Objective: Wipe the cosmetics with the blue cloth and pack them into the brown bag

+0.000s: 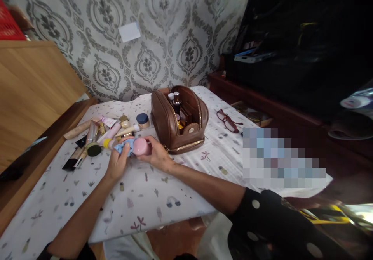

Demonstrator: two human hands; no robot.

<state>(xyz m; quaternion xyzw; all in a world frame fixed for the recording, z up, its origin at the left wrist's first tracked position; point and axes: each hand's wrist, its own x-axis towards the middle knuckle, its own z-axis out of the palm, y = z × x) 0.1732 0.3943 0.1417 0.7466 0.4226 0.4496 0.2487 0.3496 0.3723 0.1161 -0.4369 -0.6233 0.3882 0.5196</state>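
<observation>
The left hand is pinching a bunched blue cloth against a pink jar, which the right hand is clasping from the opposite side; both are working close together over the patterned surface. Just beyond, tubes are lying near an upright blue-lidded jar. Beside the right hand, a brown bag is standing open, with bottles showing inside. Farther right, red-framed glasses are resting.

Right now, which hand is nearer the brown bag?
Right. The right hand, holding a pink jar, is close by the bag's near left corner; the left hand, with a blue cloth, is farther off to the left.
</observation>
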